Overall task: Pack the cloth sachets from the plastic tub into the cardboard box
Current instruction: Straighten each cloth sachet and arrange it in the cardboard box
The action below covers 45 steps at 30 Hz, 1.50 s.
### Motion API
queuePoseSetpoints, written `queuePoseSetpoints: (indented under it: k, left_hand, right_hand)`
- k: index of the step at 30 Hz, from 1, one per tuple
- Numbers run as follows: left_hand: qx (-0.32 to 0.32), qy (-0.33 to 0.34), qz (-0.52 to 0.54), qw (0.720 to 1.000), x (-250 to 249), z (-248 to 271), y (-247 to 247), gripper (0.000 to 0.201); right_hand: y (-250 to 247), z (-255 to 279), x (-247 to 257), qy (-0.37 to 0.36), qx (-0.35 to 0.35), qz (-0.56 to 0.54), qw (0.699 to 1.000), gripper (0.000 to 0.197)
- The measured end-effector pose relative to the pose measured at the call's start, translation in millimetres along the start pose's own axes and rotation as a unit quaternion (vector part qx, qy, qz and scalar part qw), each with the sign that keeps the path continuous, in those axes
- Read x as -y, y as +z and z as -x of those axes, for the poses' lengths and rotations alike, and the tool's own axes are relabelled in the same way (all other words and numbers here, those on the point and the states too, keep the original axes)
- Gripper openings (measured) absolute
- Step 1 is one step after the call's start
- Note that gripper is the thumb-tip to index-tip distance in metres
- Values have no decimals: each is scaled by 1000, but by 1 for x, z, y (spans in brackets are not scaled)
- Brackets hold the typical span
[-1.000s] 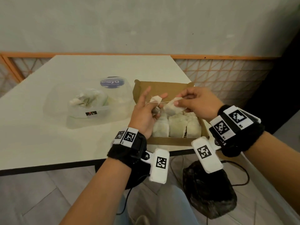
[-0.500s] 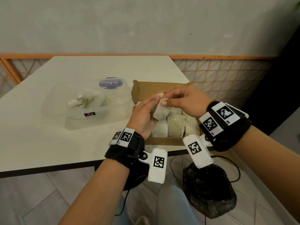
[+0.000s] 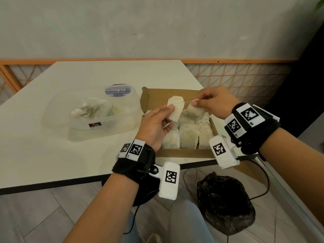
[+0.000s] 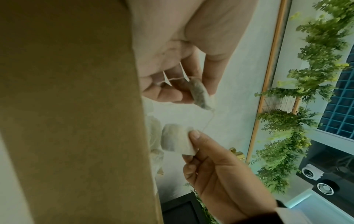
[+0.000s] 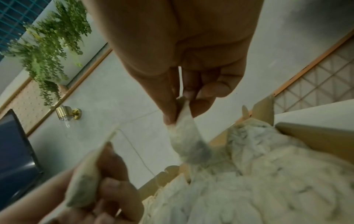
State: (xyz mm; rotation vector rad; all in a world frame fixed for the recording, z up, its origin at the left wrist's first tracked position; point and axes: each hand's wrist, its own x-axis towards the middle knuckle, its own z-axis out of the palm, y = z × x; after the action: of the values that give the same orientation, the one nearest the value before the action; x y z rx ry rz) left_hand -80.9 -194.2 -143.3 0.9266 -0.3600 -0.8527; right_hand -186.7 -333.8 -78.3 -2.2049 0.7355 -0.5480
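The left hand (image 3: 155, 126) holds one cloth sachet (image 3: 175, 109) upright above the open cardboard box (image 3: 184, 152), thumb on its near face and the other fingers curled behind it. The right hand (image 3: 214, 102) pinches a second sachet (image 3: 195, 109) by its top edge between thumb and forefinger, so that it hangs down onto the packed sachets (image 3: 188, 135) that fill the box in rows. A thin string (image 3: 188, 101) runs taut from the first sachet's top to the right fingertips.

In the head view the right hand covers the top of the second sachet, and I cannot tell whether the string belongs to it or to the first. The plastic tub (image 3: 91, 113) stands on the tabletop (image 3: 43, 146) just left of the box; its cloudy wall blurs the remaining sachets (image 3: 89, 109) inside, and their number cannot be made out.

The left wrist view is half blocked by a box wall (image 4: 76, 113), yet shows string looped across the left fingers (image 4: 168, 84), hidden from the head camera. The right wrist view shows the pinch from beneath, the sachet (image 5: 184, 139) tapering down from the fingertips (image 5: 168, 115), while the left hand's sachet (image 5: 84, 178) there is blurred
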Motion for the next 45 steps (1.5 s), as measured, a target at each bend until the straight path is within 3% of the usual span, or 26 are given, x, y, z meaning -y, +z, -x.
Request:
queuePoseSetpoints:
  k: [3,7,12,17,21,25,31,33,40,43,45]
  left_hand:
    - [14,4,-18,1000,1,1,2,5]
    - [23,15,-53,998,3,2,4,9]
    - [26,4,-9,1000,2,2,3,15]
    - [26,-26,77,996,-3,1,1,12]
    - [63,-58,50,995,-4,5,3,20]
    - [66,-61,0,996,-3,6,6,13]
    - [69,-50,-7,996,-6,7,7,20]
    - [71,-44,-16,996,-3,7,7,11]
    - [77,-35,-62,994,-1,7,8,21]
    - [84,-22,-93,992,2,7,7,4]
    - [74,-21,-113,991,4,6,7,11]
  right_hand:
    - [-1,1,0,3,10,13,1000,21]
    - [0,4,12,4,44,-59,997,14]
    - [2,7,23,-27,87,-93,992,3]
    - [1,14,29,-82,160,-89,980,9]
    - [5,13,34,-119,179,-37,976,15]
    - [8,9,35,-108,135,-34,984,12]
    - [2,3,31,-96,68,-21,993,16]
    - [1,2,30,-92,67,-28,993,16]
    - [5,-1,28,-80,85,-5,993,10]
    - [9,-4,26,-64,87,-3,994,10]
    - [12,-4,24,-49,92,-13,994,11]
